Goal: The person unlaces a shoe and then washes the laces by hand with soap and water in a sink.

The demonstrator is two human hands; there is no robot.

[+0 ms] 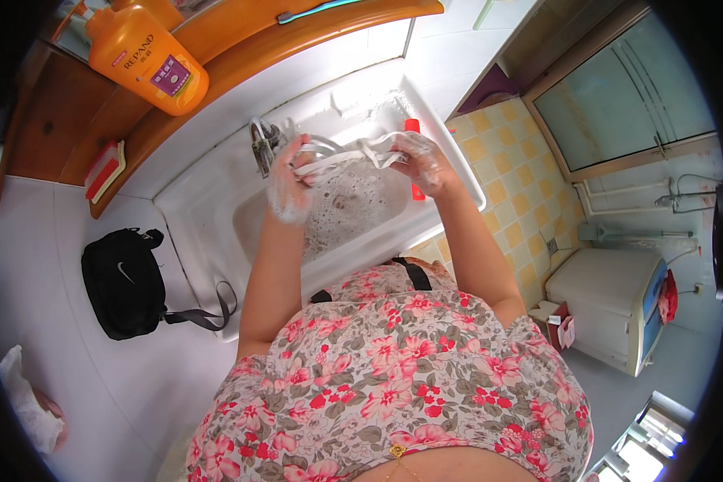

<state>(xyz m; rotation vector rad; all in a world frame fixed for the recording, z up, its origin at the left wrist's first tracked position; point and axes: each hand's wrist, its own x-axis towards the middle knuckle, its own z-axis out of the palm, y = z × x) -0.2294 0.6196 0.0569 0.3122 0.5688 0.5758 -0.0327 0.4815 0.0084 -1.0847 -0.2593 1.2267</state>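
Observation:
Over the white sink (205, 235), a wet white lace or strap (340, 159) stretches in loops between my two hands. My left hand (290, 187), covered in suds, grips one end near the metal faucet (261, 147). The fingers of my right hand (423, 161), also lathered, hold the other end close to the sink's right side. Foamy water (349, 208) lies in the basin below, with bubbles on its surface. A red bar-shaped object (418, 191) rests at the right rim, partly hidden behind my right hand.
An orange pump bottle (150, 60), a red-backed brush (105, 170) and a toothbrush (316, 11) sit on the wooden shelf (235, 57). Left of the sink is a black Nike bag (123, 283) with a trailing strap. A washing machine (605, 307) stands at right on the tiled floor (506, 181).

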